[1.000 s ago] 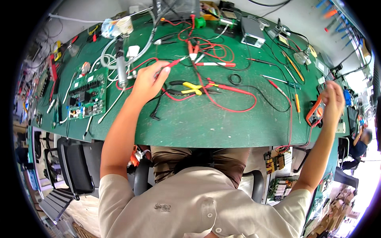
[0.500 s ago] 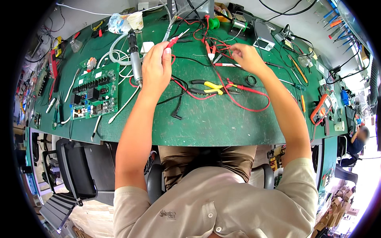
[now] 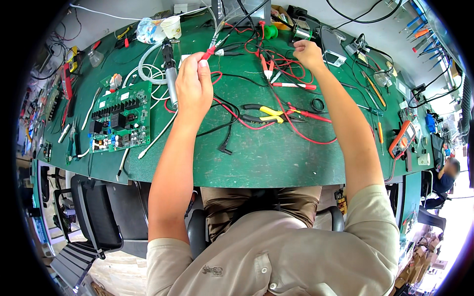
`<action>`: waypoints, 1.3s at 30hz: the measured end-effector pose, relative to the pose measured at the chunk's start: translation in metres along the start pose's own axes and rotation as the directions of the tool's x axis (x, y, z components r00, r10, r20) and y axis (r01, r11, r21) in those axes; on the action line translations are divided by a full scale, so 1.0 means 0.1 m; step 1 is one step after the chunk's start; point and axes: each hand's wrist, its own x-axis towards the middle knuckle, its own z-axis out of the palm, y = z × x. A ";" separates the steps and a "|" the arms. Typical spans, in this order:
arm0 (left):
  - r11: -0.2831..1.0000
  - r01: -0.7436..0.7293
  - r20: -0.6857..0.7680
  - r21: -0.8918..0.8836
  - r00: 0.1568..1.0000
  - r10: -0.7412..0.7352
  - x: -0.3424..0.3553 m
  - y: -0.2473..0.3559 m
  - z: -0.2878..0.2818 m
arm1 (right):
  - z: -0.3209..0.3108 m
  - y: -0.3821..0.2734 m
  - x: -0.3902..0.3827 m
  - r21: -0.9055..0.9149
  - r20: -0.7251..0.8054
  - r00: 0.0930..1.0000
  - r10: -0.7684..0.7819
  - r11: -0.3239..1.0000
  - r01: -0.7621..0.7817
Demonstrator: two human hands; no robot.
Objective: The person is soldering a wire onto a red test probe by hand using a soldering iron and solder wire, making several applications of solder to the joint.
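Left hand (image 3: pixel 195 89): closed around a red probe (image 3: pixel 210 52) toward the worktop's (image 3: pixel 276 163) far edge, left of centre; I judge its tip could catch nearby cables.
Right hand (image 3: pixel 308 53): curled near the far edge; I can't tell whether it grips anything; lowering it could snag the red leads (image 3: pixel 285 62).
Red clips (image 3: pixel 267 66): far-edge middle; a tugged lead could drag them.
Circuit board (image 3: pixel 121 121): toward the left end; a sweeping forearm could knock it.

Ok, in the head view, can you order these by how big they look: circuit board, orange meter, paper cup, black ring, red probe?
1. Circuit board
2. Orange meter
3. Paper cup
4. Black ring
Unranked: red probe, partly hidden by the left hand.
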 end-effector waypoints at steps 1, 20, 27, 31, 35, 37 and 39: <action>1.000 0.010 0.003 -0.010 1.000 -0.010 0.00 -0.01 0.00 | 0.00 -0.01 -0.02 -0.068 -0.010 0.998 -0.055 0.996 0.054; 0.987 0.103 0.100 -0.121 0.991 -0.092 -0.03 0.04 0.05 | -0.32 0.07 -0.22 -0.202 0.043 0.881 -0.471 0.860 0.469; 0.992 0.080 0.117 -0.102 0.991 -0.068 -0.05 0.02 0.08 | -0.56 -0.14 -0.61 -0.118 0.094 0.783 -0.614 0.774 0.622; 0.990 0.087 0.173 -0.111 0.983 -0.067 -0.07 0.03 0.10 | -0.73 -0.35 -0.92 -0.100 0.146 0.793 -0.591 0.789 0.606; 0.987 0.039 0.318 -0.156 0.948 0.013 -0.09 0.13 0.11 | -0.87 -0.48 -1.27 -0.083 0.152 0.772 -0.617 0.770 0.632; 0.982 -0.001 0.370 -0.187 0.926 0.071 -0.15 0.13 0.11 | -0.94 -0.61 -1.45 -0.077 0.182 0.718 -0.672 0.718 0.692; 0.985 0.031 0.414 -0.167 0.909 0.042 -0.17 0.19 0.12 | -1.01 -0.75 -1.67 -0.051 0.198 0.694 -0.692 0.700 0.713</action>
